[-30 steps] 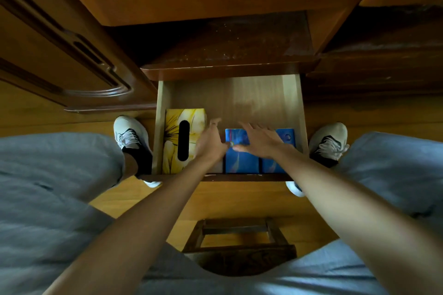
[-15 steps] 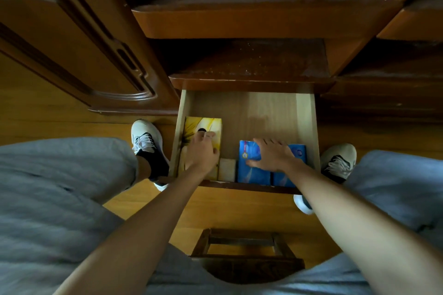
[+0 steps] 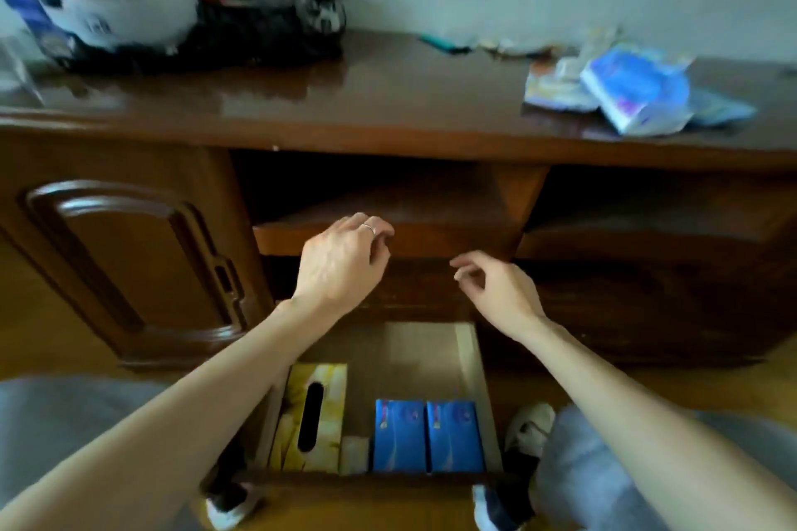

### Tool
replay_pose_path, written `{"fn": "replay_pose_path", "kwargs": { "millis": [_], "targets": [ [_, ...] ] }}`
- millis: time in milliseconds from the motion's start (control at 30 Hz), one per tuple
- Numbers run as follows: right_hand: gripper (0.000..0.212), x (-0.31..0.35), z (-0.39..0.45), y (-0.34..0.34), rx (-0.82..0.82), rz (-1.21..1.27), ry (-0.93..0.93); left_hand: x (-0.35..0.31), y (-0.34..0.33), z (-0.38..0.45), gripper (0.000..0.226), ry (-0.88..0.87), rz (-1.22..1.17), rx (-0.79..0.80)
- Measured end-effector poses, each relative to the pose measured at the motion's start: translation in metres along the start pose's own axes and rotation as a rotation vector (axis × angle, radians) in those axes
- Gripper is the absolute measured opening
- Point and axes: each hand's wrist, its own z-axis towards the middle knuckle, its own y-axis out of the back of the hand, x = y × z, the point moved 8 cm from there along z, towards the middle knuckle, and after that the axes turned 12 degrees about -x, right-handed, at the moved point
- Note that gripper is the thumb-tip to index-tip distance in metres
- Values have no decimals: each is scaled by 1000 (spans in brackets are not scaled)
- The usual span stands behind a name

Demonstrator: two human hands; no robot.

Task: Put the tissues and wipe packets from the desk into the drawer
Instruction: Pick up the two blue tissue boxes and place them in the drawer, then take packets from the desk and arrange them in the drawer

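Drawer [image 3: 468, 362] open, back half bare. Left hand [image 3: 340, 267], right hand [image 3: 500, 293]: fingers loosely curled, holding nothing. Crinkled plastic tissue packets [image 3: 638, 95] at desk [image 3: 388, 99] 2 o'clock edge.

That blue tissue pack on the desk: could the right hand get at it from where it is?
Probably yes. The right hand is empty and raised, the blue tissue pack lies uncovered near the desk's front edge, and nothing stands between.

desk [image 3: 388, 99]: dark wood, glossy
drawer [image 3: 468, 351]: pale wood, matt
packets [image 3: 638, 93]: crinkly plastic
box [image 3: 312, 418]: yellow card
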Motion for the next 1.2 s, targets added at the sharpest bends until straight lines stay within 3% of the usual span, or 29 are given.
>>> {"fn": "replay_pose_path", "kwargs": {
  "millis": [133,200,267,333,467,567,633,700,767,933,1033,1067,1133,1200],
  "targets": [
    [16,61,55,124,-361,-19,175,-34,72,105,18,-114,-25,-287],
    [20,80,78,167,-515,-36,217,-37,80,149,19,-93,-24,-286],
    [20,89,103,194,-590,-40,219,-30,65,186,22,-44,17,-179],
    [21,88,130,202,-558,-88,213,-15,39,207,25,20,70,-31],
    [44,59,174,181,-353,-416,126,22,-14,195,35,81,120,203],
    [51,42,189,193,-548,-573,62,35,-31,188,40,42,147,192],
    [64,17,195,212,-639,-632,-129,34,-34,196,38,12,169,163],
    [75,-21,193,217,-505,-617,-441,31,-35,200,35,11,183,147],
    [67,-41,183,213,-410,-597,-586,29,-36,200,33,25,192,132],
    [29,-15,176,221,-629,-609,-371,25,-32,198,41,47,155,126],
    [22,42,172,215,-788,-390,38,14,-19,196,80,-17,-10,13],
    [21,68,169,205,-780,-319,229,2,-11,196,96,-94,-57,-40],
    [29,106,168,176,-594,-275,468,-23,-4,198,107,-296,-24,-102],
    [43,110,176,159,-444,-308,423,-38,-16,202,89,-377,29,-9]
  ]
}}
